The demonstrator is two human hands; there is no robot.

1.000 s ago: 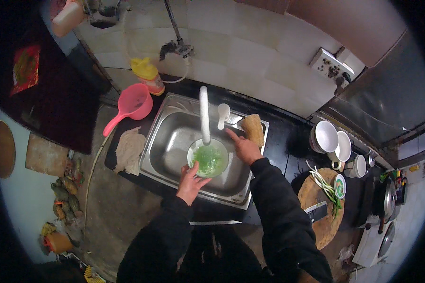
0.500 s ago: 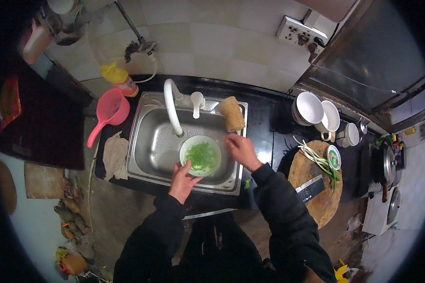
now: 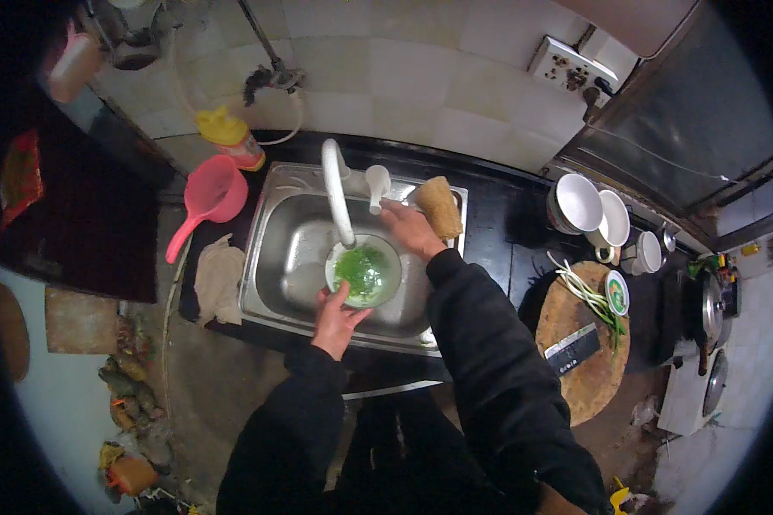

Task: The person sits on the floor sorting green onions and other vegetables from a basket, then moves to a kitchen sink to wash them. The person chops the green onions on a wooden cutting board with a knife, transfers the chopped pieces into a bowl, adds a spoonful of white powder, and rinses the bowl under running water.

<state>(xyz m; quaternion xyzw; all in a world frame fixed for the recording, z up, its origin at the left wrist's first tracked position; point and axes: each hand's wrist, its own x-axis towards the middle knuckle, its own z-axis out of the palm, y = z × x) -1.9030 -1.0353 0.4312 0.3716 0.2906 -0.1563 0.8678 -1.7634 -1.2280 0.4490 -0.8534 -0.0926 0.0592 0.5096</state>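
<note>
A white bowl [image 3: 392,266] of chopped green herbs [image 3: 362,268] is held over the sink basin, below the spout of the white tap [image 3: 333,184]. My left hand [image 3: 338,319] is closed on its near left rim, thumb on the inside edge and fingers beneath. Bright glints, like water, show among the greens. Behind the bowl, my right hand [image 3: 410,228] reaches to the white tap lever [image 3: 377,182], its fingertips closed at the lever's lower end. A brown loofah [image 3: 439,209] lies on the sink's back right rim, beside that hand.
Left of the steel sink [image 3: 270,311] are a pink dipper [image 3: 217,190], a yellow-capped bottle [image 3: 228,137] and a beige cloth [image 3: 219,279]. To the right, a round chopping board [image 3: 597,390] carries a cleaver [image 3: 573,349], spring onions [image 3: 594,296] and a small dish [image 3: 616,293]. White bowls [image 3: 578,202] stand behind.
My right hand has moved left and back from beside the bowl to the tap lever. The bowl now sits under the spout, and glints have appeared in it. The whole view has shifted slightly.
</note>
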